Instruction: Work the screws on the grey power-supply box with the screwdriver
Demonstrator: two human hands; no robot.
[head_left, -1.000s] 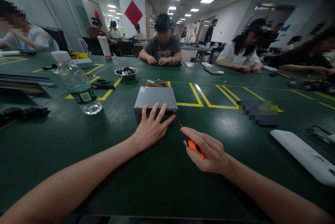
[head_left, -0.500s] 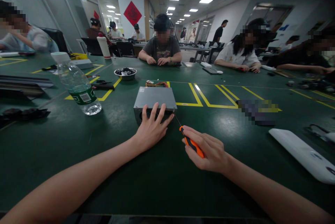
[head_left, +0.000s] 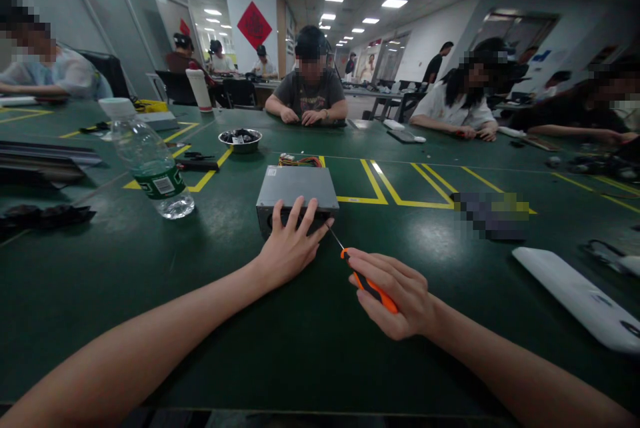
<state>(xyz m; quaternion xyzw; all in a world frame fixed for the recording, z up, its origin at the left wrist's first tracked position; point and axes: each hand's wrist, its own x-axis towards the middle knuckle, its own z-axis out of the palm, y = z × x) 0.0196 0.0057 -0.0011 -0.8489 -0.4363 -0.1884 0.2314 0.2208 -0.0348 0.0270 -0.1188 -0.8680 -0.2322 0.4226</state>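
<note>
A grey metal computer power supply unit (head_left: 299,185) rests on the green table, with coloured wires at its back and a dark fan opening on the side facing me. Against that near side lies my left hand (head_left: 283,251), fingers spread, their tips on the front face and upper edge. An orange and black screwdriver (head_left: 375,289) is gripped in my right hand (head_left: 400,288). Its thin shaft points up and left to the unit's near right side, close to my left thumb. Whether the tip sits in a screw I cannot tell.
A water bottle (head_left: 160,178) stands at left, with a metal bowl of small parts (head_left: 240,141) behind it. To the right lie a pixelated dark object (head_left: 487,216) and a white elongated device (head_left: 575,295). Several people sit around the table (head_left: 280,361).
My right hand has shifted slightly down, and the screwdriver's tip has moved left and a little lower along the unit's near side. My left hand stays in place.
</note>
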